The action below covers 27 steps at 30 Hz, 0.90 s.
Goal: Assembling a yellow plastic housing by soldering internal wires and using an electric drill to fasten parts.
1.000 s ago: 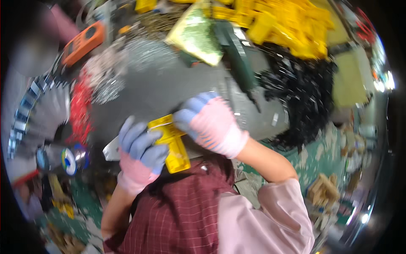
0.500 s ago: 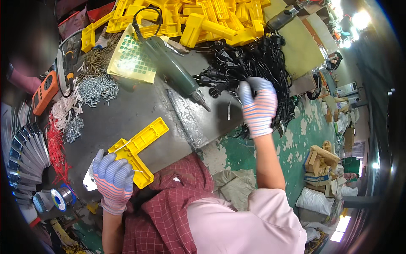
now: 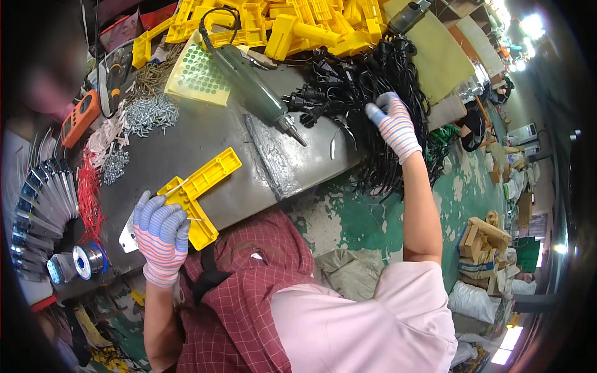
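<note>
My left hand [image 3: 160,233], in a striped knit glove, is closed over the near-left part of a yellow plastic housing [image 3: 202,180] on the bench. A silvery metal plate [image 3: 128,236] pokes out beside that hand, and thin white wire-like pieces [image 3: 176,186] show on the housing. My right hand [image 3: 397,124], gloved alike, is stretched out over a heap of black power cords [image 3: 357,93]. Its thumb and fingers are apart at the cords, with nothing visibly gripped. Fingertips of the left hand partly hide behind its own knuckles.
A dark green electric screwdriver [image 3: 255,90] lies across the bench beside a sheet of green round stickers [image 3: 199,78]. More yellow housings [image 3: 298,28] are piled at the back. Screws [image 3: 149,115], red wires [image 3: 90,193], an orange meter [image 3: 79,118] and a solder spool [image 3: 87,261] lie left.
My right hand has moved right and slightly up, further over the black cords. The left hand stays on the yellow housing; the whole view has shifted slightly.
</note>
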Each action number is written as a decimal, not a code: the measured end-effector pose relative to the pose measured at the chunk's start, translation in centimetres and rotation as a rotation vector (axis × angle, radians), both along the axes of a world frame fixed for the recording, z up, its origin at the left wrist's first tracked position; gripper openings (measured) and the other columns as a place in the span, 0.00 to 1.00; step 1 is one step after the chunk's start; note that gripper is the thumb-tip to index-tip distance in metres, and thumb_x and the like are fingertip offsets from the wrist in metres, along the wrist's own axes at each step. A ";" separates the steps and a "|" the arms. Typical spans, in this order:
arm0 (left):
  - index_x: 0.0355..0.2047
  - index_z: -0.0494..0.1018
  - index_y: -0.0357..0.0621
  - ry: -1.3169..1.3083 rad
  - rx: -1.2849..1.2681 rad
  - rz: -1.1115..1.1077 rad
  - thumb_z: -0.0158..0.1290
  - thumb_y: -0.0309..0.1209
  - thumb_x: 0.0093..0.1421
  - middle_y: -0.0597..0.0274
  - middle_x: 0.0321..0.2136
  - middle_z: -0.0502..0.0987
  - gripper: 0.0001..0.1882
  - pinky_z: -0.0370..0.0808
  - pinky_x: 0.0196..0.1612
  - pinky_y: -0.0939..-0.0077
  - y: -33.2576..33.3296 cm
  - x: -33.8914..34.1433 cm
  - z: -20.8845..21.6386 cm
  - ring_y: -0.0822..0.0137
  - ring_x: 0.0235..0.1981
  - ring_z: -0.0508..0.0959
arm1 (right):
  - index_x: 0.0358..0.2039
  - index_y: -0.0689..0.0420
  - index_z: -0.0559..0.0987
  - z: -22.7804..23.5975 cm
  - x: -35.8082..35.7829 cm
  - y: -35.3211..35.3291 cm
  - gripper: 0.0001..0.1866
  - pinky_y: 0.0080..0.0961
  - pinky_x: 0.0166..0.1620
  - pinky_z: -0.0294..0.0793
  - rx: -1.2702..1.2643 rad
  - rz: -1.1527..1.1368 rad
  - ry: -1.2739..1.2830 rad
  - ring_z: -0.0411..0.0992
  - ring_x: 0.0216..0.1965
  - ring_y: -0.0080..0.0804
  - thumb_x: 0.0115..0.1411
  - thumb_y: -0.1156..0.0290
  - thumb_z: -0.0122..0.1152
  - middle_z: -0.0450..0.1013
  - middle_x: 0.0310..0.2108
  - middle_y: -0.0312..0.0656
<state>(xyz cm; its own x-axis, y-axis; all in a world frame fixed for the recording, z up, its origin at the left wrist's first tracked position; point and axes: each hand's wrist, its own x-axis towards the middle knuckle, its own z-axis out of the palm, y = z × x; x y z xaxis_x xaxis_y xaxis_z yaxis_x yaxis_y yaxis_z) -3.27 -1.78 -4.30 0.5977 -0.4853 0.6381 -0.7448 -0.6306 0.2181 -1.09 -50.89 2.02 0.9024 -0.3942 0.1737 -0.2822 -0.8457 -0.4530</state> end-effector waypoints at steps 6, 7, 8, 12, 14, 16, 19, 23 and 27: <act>0.32 0.75 0.48 -0.031 -0.010 -0.004 0.58 0.35 0.56 0.63 0.35 0.77 0.07 0.69 0.60 0.45 0.1 0.1 -0.2 0.54 0.46 0.75 | 0.43 0.62 0.69 -1.1 -0.4 -1.4 0.19 0.24 0.30 0.71 0.436 -0.023 -0.232 0.69 0.26 0.23 0.60 0.66 0.67 0.72 0.29 0.40; 0.32 0.75 0.48 -0.029 0.000 0.000 0.58 0.35 0.56 0.62 0.35 0.77 0.07 0.69 0.59 0.45 0.2 0.0 -0.2 0.54 0.46 0.75 | 0.43 0.61 0.72 -0.2 -0.1 -0.9 0.18 0.23 0.26 0.70 0.437 -0.050 -0.328 0.69 0.23 0.21 0.58 0.68 0.69 0.73 0.28 0.38; 0.32 0.75 0.48 -0.030 -0.005 0.007 0.58 0.35 0.56 0.62 0.35 0.77 0.07 0.69 0.59 0.45 0.2 0.0 -0.2 0.54 0.46 0.75 | 0.43 0.61 0.72 0.7 0.2 -0.6 0.18 0.23 0.26 0.70 0.434 -0.042 -0.327 0.69 0.23 0.21 0.58 0.68 0.69 0.73 0.28 0.38; 0.33 0.75 0.48 -0.023 -0.006 -0.017 0.58 0.35 0.56 0.63 0.36 0.76 0.07 0.69 0.58 0.45 0.0 0.1 0.2 0.54 0.46 0.75 | 0.43 0.59 0.79 4.2 2.7 -2.5 0.11 0.21 0.27 0.71 0.612 0.011 -0.115 0.69 0.22 0.21 0.63 0.67 0.63 0.74 0.27 0.34; 0.33 0.75 0.48 -0.013 0.006 -0.015 0.58 0.35 0.56 0.63 0.36 0.76 0.07 0.69 0.58 0.45 0.2 0.0 0.1 0.54 0.46 0.75 | 0.43 0.58 0.79 6.5 4.9 -1.3 0.11 0.20 0.27 0.71 0.778 0.027 -0.258 0.69 0.21 0.21 0.63 0.68 0.63 0.75 0.28 0.35; 0.33 0.75 0.48 -0.004 -0.011 0.011 0.58 0.35 0.55 0.63 0.36 0.76 0.07 0.69 0.58 0.44 0.4 -0.4 -0.2 0.54 0.46 0.75 | 0.44 0.57 0.79 8.4 6.8 -0.4 0.11 0.18 0.26 0.71 0.790 0.040 -0.247 0.70 0.22 0.21 0.62 0.68 0.63 0.76 0.28 0.37; 0.33 0.75 0.48 0.045 0.013 -0.012 0.59 0.35 0.55 0.62 0.37 0.76 0.08 0.68 0.60 0.44 0.4 -0.2 0.5 0.54 0.47 0.74 | 0.42 0.56 0.79 10.6 8.8 -3.0 0.12 0.19 0.24 0.71 0.779 -0.006 -0.234 0.69 0.22 0.20 0.59 0.67 0.65 0.77 0.29 0.36; 0.34 0.75 0.48 0.145 0.035 -0.018 0.60 0.34 0.54 0.62 0.39 0.76 0.09 0.67 0.60 0.44 0.3 -0.1 1.4 0.53 0.49 0.73 | 0.36 0.55 0.78 13.1 10.7 -2.0 0.07 0.16 0.19 0.65 0.782 0.032 -0.406 0.68 0.19 0.20 0.59 0.68 0.64 0.76 0.25 0.34; 0.35 0.76 0.47 0.214 0.072 -0.033 0.60 0.32 0.53 0.61 0.39 0.76 0.10 0.66 0.61 0.44 0.2 0.1 3.4 0.52 0.49 0.73 | 0.36 0.55 0.79 16.0 11.3 -1.4 0.08 0.16 0.20 0.64 0.610 0.125 -0.362 0.67 0.20 0.19 0.58 0.67 0.66 0.74 0.25 0.31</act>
